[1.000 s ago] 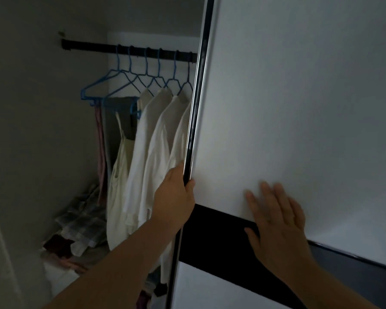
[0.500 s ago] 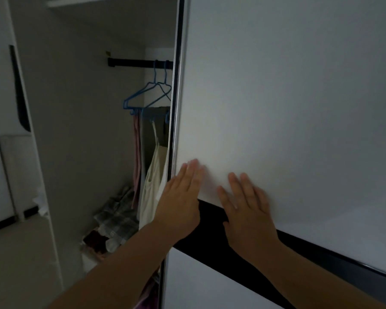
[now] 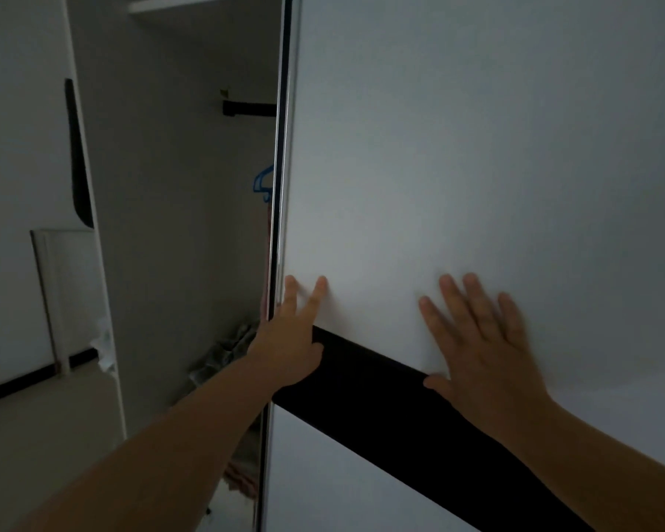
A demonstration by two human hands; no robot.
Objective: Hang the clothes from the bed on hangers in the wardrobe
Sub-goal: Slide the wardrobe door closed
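A white sliding wardrobe door with a black band fills the right of the view. My left hand lies flat with straight fingers on the door beside its left edge. My right hand presses flat on the door, fingers spread. Through the narrow gap left of the door I see the end of the black rail and the tip of one blue hanger. The hung clothes are hidden behind the door.
The wardrobe's grey side panel stands left of the gap. Folded checked fabric and pinkish cloth lie low inside. A white panel leans on the wall at far left, above beige floor.
The door has slid left and the gap has narrowed, hiding the white shirts and most hangers. My left hand let go of the door's edge and now lies flat on its face.
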